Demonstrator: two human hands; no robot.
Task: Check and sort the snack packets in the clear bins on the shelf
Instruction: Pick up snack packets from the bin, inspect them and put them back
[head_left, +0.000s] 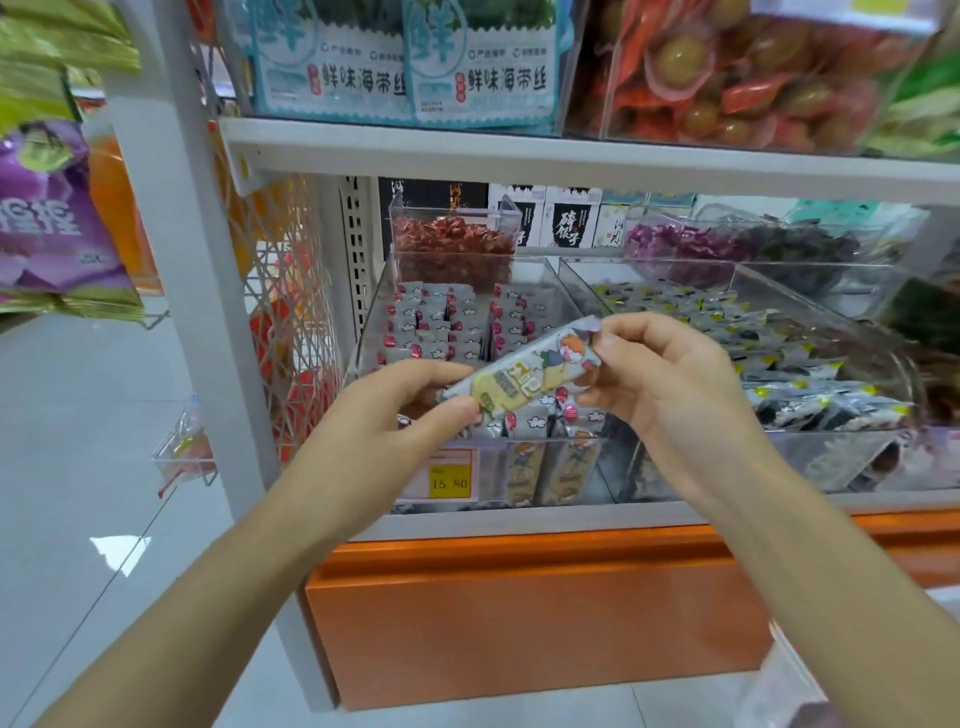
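Observation:
A long silver snack packet (524, 371) with a cartoon print is held level in front of the shelf. My left hand (410, 400) pinches its left end and my right hand (670, 374) pinches its right end. Behind and below the packet stands a clear bin (374, 312) packed with rows of silver packets with red marks. To its right a second clear bin (810, 291) holds several silver and black packets with yellow spots.
A small clear bin of red sweets (452, 244) and one of purple packets (685, 244) stand further back. A price tag (449, 475) reads 15.80. The upper shelf (519, 150) carries seaweed packs. An orange base (535, 613) lies below; bags hang at left (47, 218).

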